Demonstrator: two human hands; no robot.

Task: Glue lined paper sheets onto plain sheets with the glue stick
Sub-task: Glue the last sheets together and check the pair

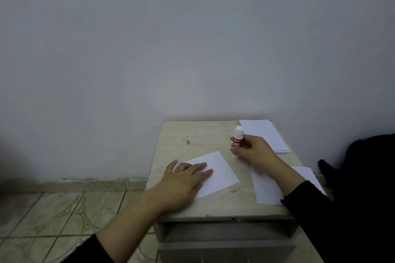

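Observation:
A white sheet point(220, 174) lies tilted in the middle of the small table point(192, 134). My left hand point(183, 181) rests flat on its left part with straight fingers. A red and white glue stick point(237, 141) stands upright with its cap on, just right of the sheet. My right hand point(254, 149) grips its red body. A stack of sheets point(265, 134) lies at the far right corner. Another sheet point(267, 188) with faint lines lies at the near right, partly under my right forearm.
The table stands against a plain grey wall, and an open drawer point(226, 232) shows below its front edge. A dark object point(363, 166) sits to the right of the table. Tiled floor point(53, 220) spreads to the left.

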